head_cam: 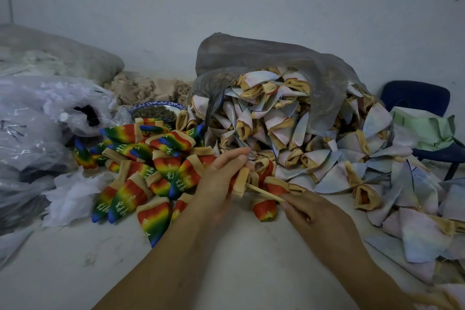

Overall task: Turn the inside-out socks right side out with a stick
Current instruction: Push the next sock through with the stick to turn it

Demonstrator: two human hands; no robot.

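Observation:
My left hand (221, 178) grips a sock by its tan cuff (240, 182) near the middle of the white table. A thin wooden stick (261, 192) runs from that cuff down to my right hand (317, 216), which pinches its near end. The stick's far tip is hidden inside the sock. A pile of rainbow socks (151, 171), right side out, lies to the left. A big heap of pale inside-out socks (302, 133) spills from a grey mesh bag (264, 58) on the right.
Clear plastic bags (37, 121) crowd the left side. A blue-rimmed bowl (157, 109) sits behind the rainbow pile. A dark blue chair (415, 98) with green cloth stands at the far right. Bare table surface (239, 246) lies under my forearms.

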